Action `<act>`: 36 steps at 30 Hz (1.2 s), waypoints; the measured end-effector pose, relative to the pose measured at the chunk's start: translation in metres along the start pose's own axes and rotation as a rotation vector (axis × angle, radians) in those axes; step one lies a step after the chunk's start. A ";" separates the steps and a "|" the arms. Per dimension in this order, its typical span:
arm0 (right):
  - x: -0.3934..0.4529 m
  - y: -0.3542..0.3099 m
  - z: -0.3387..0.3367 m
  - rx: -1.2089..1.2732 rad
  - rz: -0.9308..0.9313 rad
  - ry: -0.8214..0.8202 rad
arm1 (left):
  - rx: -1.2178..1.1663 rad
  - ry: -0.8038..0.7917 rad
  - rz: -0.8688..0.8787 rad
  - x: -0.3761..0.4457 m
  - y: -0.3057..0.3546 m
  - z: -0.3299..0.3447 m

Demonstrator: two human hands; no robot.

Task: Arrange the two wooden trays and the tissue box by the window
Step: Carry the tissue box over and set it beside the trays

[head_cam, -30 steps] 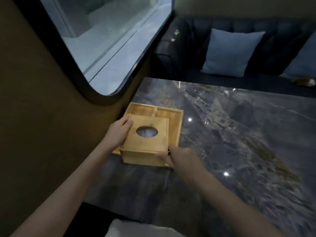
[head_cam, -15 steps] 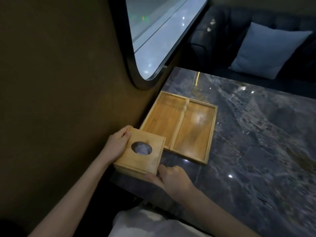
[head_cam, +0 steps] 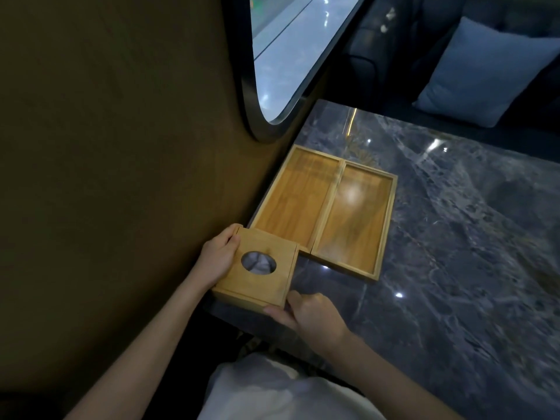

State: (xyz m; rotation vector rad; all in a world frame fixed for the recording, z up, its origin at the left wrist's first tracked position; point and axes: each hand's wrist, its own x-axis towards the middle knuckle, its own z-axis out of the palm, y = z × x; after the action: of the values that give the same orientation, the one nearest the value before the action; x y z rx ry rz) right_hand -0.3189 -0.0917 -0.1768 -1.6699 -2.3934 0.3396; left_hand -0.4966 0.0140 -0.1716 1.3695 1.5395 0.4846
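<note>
The wooden tissue box (head_cam: 257, 275), with an oval hole in its lid, sits at the near left corner of the marble table (head_cam: 454, 268) against the wall. My left hand (head_cam: 216, 257) grips its left side. My right hand (head_cam: 309, 313) holds its near right corner. Two shallow wooden trays lie side by side just beyond the box: the left tray (head_cam: 294, 201) along the wall, the right tray (head_cam: 354, 219) touching it. The box's far edge meets the left tray's near end.
A dark-framed window (head_cam: 288, 56) is set in the brown wall (head_cam: 121, 147) above the trays. A dark sofa with a pale blue cushion (head_cam: 485, 71) stands beyond the table's far edge. My white garment (head_cam: 272, 392) shows at the bottom.
The tissue box has come off the trays toward me and now rests at the table's near left corner. Both trays are uncovered. My hands stayed on the box.
</note>
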 end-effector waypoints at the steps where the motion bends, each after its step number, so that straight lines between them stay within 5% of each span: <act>1: 0.000 -0.001 0.001 -0.017 0.009 0.036 | 0.001 -0.002 0.005 0.000 -0.001 0.001; 15: -0.002 0.000 0.010 0.117 0.029 0.017 | -0.003 -0.013 -0.034 0.003 -0.001 0.003; 20: 0.004 0.021 -0.010 0.325 0.118 -0.124 | 0.107 -0.127 -0.185 -0.015 0.018 -0.006; 23: 0.021 0.043 -0.029 0.500 0.249 -0.111 | 0.132 -0.084 -0.112 -0.039 0.030 -0.018; 28: 0.052 0.075 -0.047 0.875 0.476 -0.172 | -0.213 0.025 -0.003 -0.086 0.036 -0.033; 33: 0.072 0.078 -0.036 0.897 0.493 -0.252 | -0.491 0.316 -0.301 -0.099 0.003 -0.014; 36: 0.074 0.075 -0.023 0.989 0.508 -0.322 | -0.644 0.313 -0.459 -0.100 -0.010 0.008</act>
State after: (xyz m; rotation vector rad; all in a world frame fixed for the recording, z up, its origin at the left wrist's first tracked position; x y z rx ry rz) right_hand -0.2701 0.0045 -0.1752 -1.6868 -1.4106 1.6387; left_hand -0.5070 -0.0821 -0.1432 0.4438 1.6774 0.8356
